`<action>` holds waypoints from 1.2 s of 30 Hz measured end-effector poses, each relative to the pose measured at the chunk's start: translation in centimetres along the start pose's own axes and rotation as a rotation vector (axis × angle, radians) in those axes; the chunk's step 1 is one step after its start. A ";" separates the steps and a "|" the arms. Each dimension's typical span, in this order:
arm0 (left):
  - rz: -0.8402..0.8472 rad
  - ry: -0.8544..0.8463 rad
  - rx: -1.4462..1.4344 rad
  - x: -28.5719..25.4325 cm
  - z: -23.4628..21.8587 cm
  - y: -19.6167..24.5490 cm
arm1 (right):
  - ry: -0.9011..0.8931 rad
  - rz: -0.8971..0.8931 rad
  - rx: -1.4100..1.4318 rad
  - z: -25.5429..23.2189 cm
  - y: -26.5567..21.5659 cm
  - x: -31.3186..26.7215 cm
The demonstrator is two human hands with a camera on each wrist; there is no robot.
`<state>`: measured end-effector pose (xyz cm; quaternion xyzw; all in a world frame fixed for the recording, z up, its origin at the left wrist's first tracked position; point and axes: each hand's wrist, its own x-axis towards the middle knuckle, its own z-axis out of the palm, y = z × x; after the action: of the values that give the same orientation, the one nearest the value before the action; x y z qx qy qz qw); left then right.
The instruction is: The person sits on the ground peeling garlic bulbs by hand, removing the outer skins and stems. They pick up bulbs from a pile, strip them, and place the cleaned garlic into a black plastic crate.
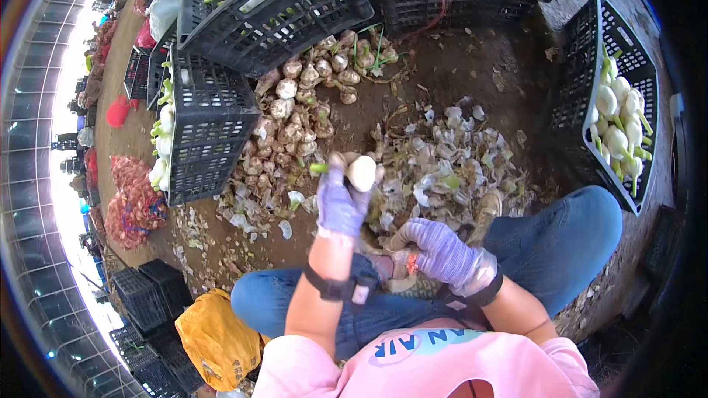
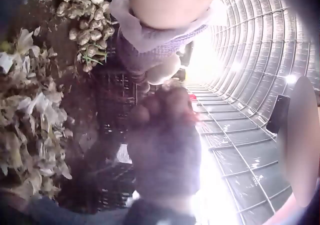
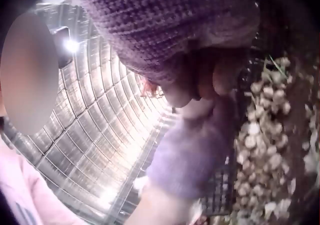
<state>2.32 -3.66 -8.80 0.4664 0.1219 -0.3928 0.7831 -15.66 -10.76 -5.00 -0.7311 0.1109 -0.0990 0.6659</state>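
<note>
In the head view, the left hand (image 1: 343,203), in a pale purple glove, grips a white peeled garlic bulb (image 1: 362,173) whose green stem points left. The bulb (image 2: 164,71) shows beside the left hand (image 2: 155,47) in the left wrist view. Lower and to the right, apart from it in the head view, the gloved right hand (image 1: 442,250) has curled fingers around a small orange thing (image 1: 411,262), mostly hidden. The right wrist view shows the right hand (image 3: 175,30) with the orange thing (image 3: 149,88) at its fingers, and the left hand (image 3: 182,157) beyond.
Unpeeled bulbs (image 1: 295,121) are heaped ahead, with loose skins (image 1: 450,162) on the ground to their right. Black crates of white bulbs stand at the left (image 1: 210,133) and right (image 1: 575,88). A yellow bag (image 1: 217,339) lies at the lower left.
</note>
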 end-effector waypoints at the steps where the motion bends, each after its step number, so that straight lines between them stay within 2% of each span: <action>1: 0.006 0.136 0.099 2.5 -0.7 0.2 | 0.023 0.091 0.017 -0.5 0.5 0.2; 2: 0.091 0.234 0.221 4.4 -0.1 0.4 | 0.046 0.182 0.035 -0.9 0.9 0.4; 3: 0.115 0.266 0.378 8.3 -2.0 -0.3 | 0.045 0.183 0.036 -1.4 0.9 0.7; 5: 0.093 0.185 0.621 13.1 -3.1 -0.3 | 0.128 0.358 0.118 -2.8 0.9 1.5; 6: 0.091 0.181 0.618 15.8 -3.7 -1.0 | 0.142 0.395 0.157 -3.1 1.4 1.6; 7: 0.143 0.205 0.674 18.4 -4.4 -1.8 | 0.144 0.398 0.153 -3.3 2.1 1.7; 8: 0.196 0.229 0.730 20.4 -4.4 -2.2 | 0.207 0.326 0.114 -3.3 3.0 1.8; 9: 0.193 0.227 0.727 21.6 -3.5 -2.2 | 0.269 0.254 0.076 -3.3 3.9 1.8; 10: 0.206 0.273 0.842 22.7 -2.7 -2.2 | 0.294 0.246 0.108 -3.2 4.9 1.7; 11: 0.218 0.319 0.957 23.7 -1.9 -2.3 | 0.296 0.251 0.106 -3.4 4.8 2.3; 12: 0.135 0.308 0.943 26.8 -2.8 -2.5 | 0.317 0.297 0.091 -3.6 4.4 3.3; 14: 0.081 0.296 0.913 28.1 -4.3 -3.2 | 0.370 0.401 0.125 -3.0 4.6 3.0; 15: 0.029 0.284 0.884 27.0 -3.5 -2.8 | 0.369 0.399 0.124 -2.8 4.9 3.1; 16: 0.149 0.295 0.808 25.3 -2.5 -3.4 | 0.458 0.390 0.192 -2.6 5.1 3.2; 17: 0.131 0.176 0.748 24.4 -3.0 -3.9 | 0.548 0.382 0.263 -2.3 5.2 3.1; 18: 0.104 0.062 0.618 21.5 -1.4 -4.0 | 0.583 0.291 0.243 -2.3 6.0 3.1; 19: 0.075 -0.053 0.486 17.9 1.0 -3.4 | 0.621 0.314 0.204 -2.4 5.6 3.5; 21: -0.113 -0.151 0.535 12.7 2.0 -2.9 | 0.636 0.189 0.075 -2.8 6.0 3.4; 23: -0.215 -0.291 0.517 6.5 4.1 -1.8 | 0.664 0.134 -0.010 -2.3 6.1 3.3; 24: -0.245 -0.363 0.490 3.6 5.1 -1.0 | 0.671 0.141 0.152 -2.2 5.3 3.4; 25: -0.303 -0.426 0.606 1.9 4.7 -0.6 | 0.608 0.083 0.176 -2.3 5.5 3.1; 27: -0.297 -0.562 0.617 -2.0 5.1 0.4 | 0.549 0.189 0.729 -2.3 2.3 2.5; 28: -0.191 -0.646 0.668 -3.8 5.9 1.2 | 0.545 0.206 0.729 -2.1 2.2 2.3; 29: -0.254 -0.657 0.654 -5.0 5.7 1.6 | 0.418 0.210 1.109 -2.6 0.0 1.7; 31: -0.079 -0.607 0.813 -7.0 4.9 1.5 | 0.314 0.114 1.183 -2.0 0.8 1.0; 32: -0.064 -0.609 0.813 -7.4 4.3 1.3 | 0.304 0.105 1.178 -1.9 0.4 0.5; 34: 0.506 -0.694 1.083 -7.9 3.1 1.0 | 0.371 0.186 0.864 -1.5 -0.5 -0.5; 35: 0.517 -0.695 1.084 -8.6 3.3 1.2 | 0.367 0.177 0.862 -1.2 -1.0 -0.6; 36: 0.680 -0.608 1.183 -9.6 3.8 1.6 | 0.451 0.077 0.589 -0.8 -1.6 -0.6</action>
<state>-3.48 -1.55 -0.43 0.6927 -0.4826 -0.2407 0.4789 -16.38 -11.20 -3.35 -0.4635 0.2492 -0.2601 0.8096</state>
